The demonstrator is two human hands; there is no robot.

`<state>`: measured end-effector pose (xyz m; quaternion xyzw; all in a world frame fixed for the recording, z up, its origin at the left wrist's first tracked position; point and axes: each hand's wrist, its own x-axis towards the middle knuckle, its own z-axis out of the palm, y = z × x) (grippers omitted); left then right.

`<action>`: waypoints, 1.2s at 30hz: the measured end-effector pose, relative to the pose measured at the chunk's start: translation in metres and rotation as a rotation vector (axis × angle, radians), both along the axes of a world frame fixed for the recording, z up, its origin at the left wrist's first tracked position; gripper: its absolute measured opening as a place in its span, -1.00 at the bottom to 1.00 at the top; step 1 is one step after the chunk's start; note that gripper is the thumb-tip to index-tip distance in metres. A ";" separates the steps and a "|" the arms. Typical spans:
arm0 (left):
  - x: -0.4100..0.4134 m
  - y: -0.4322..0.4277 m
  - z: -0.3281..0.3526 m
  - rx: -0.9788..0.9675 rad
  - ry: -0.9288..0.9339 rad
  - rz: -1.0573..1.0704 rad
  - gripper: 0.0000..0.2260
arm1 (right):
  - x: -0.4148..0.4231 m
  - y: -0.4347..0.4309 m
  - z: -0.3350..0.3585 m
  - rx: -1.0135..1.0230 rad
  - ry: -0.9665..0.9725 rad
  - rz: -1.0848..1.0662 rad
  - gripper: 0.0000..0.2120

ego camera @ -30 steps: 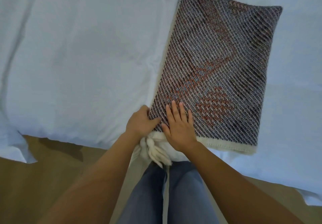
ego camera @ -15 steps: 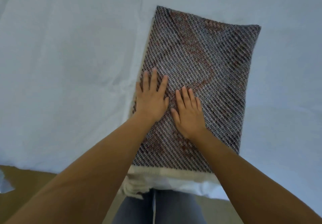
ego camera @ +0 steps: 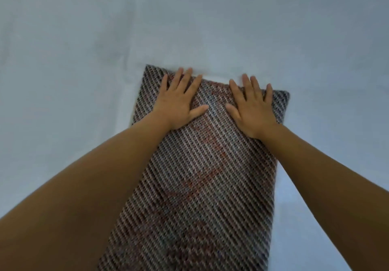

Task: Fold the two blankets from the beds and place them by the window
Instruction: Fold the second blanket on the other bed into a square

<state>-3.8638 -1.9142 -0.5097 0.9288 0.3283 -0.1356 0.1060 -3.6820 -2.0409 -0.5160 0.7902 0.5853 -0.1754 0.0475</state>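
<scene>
Here, head view, the only one. The folded blanket (ego camera: 202, 176) lies flat on the white bed sheet (ego camera: 73, 60) as a long narrow rectangle, running from the near frame edge away from the person.

The left hand (ego camera: 177, 104) and right hand (ego camera: 251, 108) rest palm-down on its far end, side by side, with their thumbs pointing toward each other and bare weave between them. The fingers (ego camera: 185, 79) of both hands are straight and spread. The fingertips reach the far edge, but blur there hides whether they touch the sheet beyond. Neither hand pinches or grips anything.

Judgement: the flat, spread palms press the layers down and smooth the fold, so the bundle keeps its shape for a further fold or a lift.

Surroundings: the sheet shows soft creases to the left of the blanket. Both forearms cross the lower frame, and the left one covers the blanket's near left side. The second blanket and the window are not in view, so the carry path cannot be judged.
</scene>
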 end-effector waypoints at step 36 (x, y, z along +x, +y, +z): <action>-0.202 -0.145 0.153 0.288 -0.464 -0.212 -0.84 | -0.137 -0.230 0.162 0.393 -0.273 -0.112 -0.80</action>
